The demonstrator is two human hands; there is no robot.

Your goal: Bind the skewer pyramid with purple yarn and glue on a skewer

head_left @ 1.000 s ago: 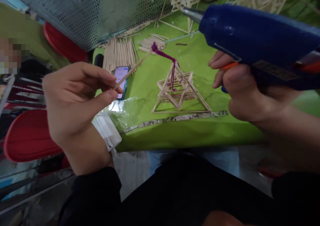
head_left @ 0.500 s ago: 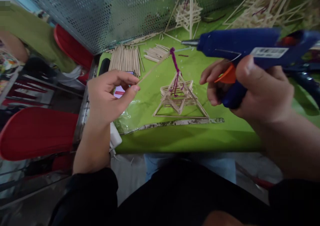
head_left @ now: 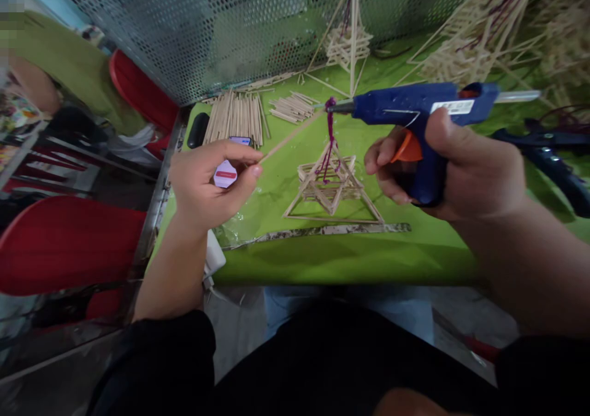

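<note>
Between thumb and fingertips, my left hand (head_left: 214,185) pinches one end of a thin wooden stick (head_left: 292,135), which slants up to the right. My right hand (head_left: 474,164) grips a blue hot glue gun (head_left: 396,104) by its handle, fingers near the orange trigger (head_left: 408,147). The gun's metal nozzle points left and appears to meet the stick's far end, by a knot of purple yarn (head_left: 330,104); exact contact is hard to tell. Below, a pyramid-shaped stick frame (head_left: 332,185) with layered sticks inside stands on the green table, purple yarn at its top.
Loose sticks lie in a large pile (head_left: 235,118) and a smaller pile (head_left: 292,107). Other stick frames (head_left: 348,44) stand behind, near a perforated metal panel (head_left: 184,29). A dark-handled tool (head_left: 548,152) lies at right. Red chairs (head_left: 74,244) and a person (head_left: 69,66) are at left.
The glue gun has come down and left, bringing its nozzle to the stick's far end. My left hand has shifted slightly, still pinching the stick. The view has moved a little.
</note>
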